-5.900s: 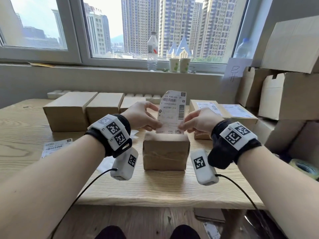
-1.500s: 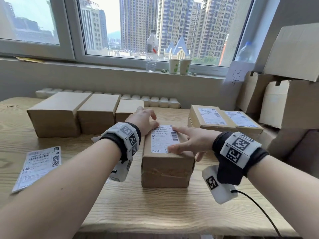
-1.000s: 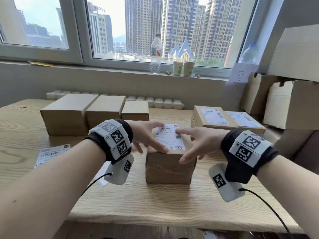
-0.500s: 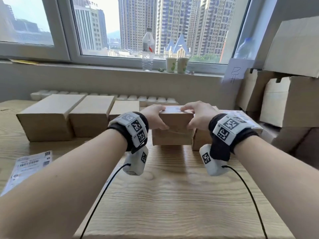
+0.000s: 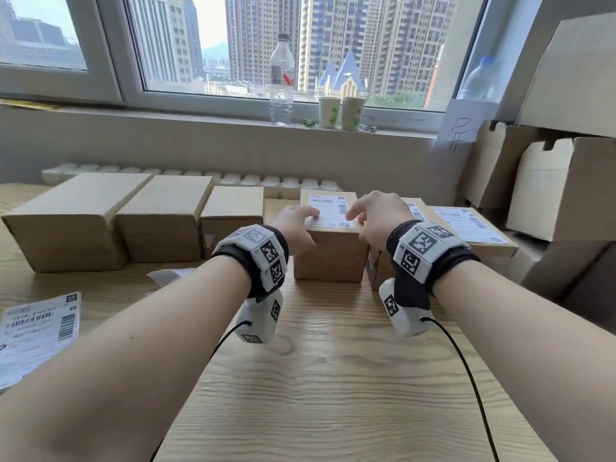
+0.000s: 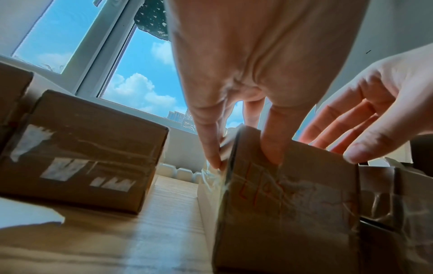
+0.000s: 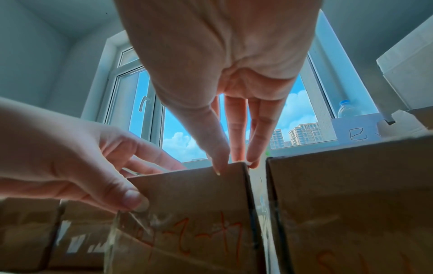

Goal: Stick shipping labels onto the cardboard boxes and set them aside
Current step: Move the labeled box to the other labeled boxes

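The small cardboard box (image 5: 328,255) with its white shipping label (image 5: 328,210) on top stands on the wooden table (image 5: 333,378), close against the labelled boxes (image 5: 466,228) to its right. My left hand (image 5: 296,225) grips its near left top corner, thumb on the front face. My right hand (image 5: 376,215) grips the near right top corner, fingers over the label's edge. The left wrist view shows the left hand (image 6: 243,161) straddling that corner of the box (image 6: 293,204). In the right wrist view the right hand (image 7: 234,166) pinches the box (image 7: 187,213) beside the gap.
Three unlabelled boxes (image 5: 163,221) stand in a row at the back left. A loose label sheet (image 5: 36,331) lies at the table's left edge, a paper scrap (image 5: 170,273) further in. Large cartons (image 5: 566,181) are stacked at the right. A bottle (image 5: 281,81) and cups (image 5: 340,113) are on the sill.
Both hands stuck the label down and smoothed it, then lifted the box from the front centre and carried it back and right, beside the labelled boxes.
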Tool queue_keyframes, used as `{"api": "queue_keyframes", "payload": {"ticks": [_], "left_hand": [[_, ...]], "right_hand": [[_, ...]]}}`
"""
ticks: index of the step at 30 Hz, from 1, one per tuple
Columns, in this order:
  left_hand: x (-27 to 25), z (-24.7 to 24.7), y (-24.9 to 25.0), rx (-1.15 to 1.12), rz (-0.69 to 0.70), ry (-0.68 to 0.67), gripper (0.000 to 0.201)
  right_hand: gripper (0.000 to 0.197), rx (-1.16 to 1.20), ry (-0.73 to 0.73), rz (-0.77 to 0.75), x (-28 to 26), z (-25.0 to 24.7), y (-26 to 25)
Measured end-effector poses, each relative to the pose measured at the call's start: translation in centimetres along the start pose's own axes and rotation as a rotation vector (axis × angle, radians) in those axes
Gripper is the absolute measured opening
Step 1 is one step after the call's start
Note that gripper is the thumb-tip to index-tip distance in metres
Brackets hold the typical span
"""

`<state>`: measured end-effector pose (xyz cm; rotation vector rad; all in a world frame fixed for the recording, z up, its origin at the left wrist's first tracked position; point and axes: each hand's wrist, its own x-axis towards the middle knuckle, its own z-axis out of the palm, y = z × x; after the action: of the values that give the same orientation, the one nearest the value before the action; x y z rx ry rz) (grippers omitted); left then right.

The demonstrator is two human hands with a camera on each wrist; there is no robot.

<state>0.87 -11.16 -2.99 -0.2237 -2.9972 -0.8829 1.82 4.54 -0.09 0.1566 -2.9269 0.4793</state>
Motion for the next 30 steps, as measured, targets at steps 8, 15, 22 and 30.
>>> {"api": "queue_keyframes", "payload": {"ticks": [8, 15, 22, 30], "left_hand": [[-1.6, -3.4, -1.3, -0.129, -0.007, 0.073, 0.059], [-6.3, -9.7, -5.2, -0.233, -0.012, 0.209, 0.037], [-10.3, -12.8, -11.1, -0.305, -0.135, 0.309, 0.031], [-8.6, -12.6, -13.6, -0.515, -0.256, 0.318, 0.027]], "right_hand": [[0.034, 0.059, 0.019, -0.08, -1.4, -1.0, -2.3], [0.015, 0.335, -0.021, -0.189, -3.0, -1.3, -8.2], [0.016, 0.361, -0.09, -0.238, -3.6, 1.5, -14.5], [0.031, 0.311, -0.087, -0.103, -1.1, 3.9, -16.5]]}}
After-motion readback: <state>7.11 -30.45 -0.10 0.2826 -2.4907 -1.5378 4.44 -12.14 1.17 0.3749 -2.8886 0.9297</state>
